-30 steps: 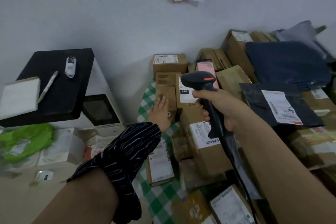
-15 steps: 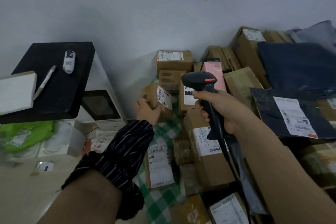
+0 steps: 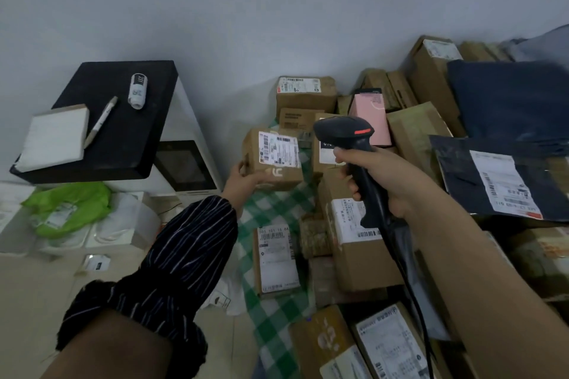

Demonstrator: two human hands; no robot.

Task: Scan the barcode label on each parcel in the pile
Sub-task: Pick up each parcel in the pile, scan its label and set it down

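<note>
Two bare hands are raised over the heap. The left hand (image 3: 243, 178), its forearm in a dark striped sleeve (image 3: 184, 258), reaches forward and grips the lower left corner of a small brown cardboard parcel (image 3: 277, 175). It holds the parcel above a green-and-white checked cloth (image 3: 277, 212), with the white barcode label (image 3: 278, 149) facing the camera. The right hand (image 3: 385, 178) is curled tightly round the handle of a black handheld scanner with a red stripe (image 3: 345, 132). The scanner's head sits just beside the parcel's right edge.

Brown cardboard boxes (image 3: 363, 258), a pink carton (image 3: 371, 114) and a dark navy mailer bag (image 3: 455, 169) lie piled against a pale grey wall (image 3: 184, 9). To the left, a white cabinet with a black top (image 3: 123, 138) carries a white pen (image 3: 100, 121), a small white cylinder (image 3: 138, 90) and a white block (image 3: 55, 138). A green plastic bag (image 3: 67, 209) lies below it.
</note>
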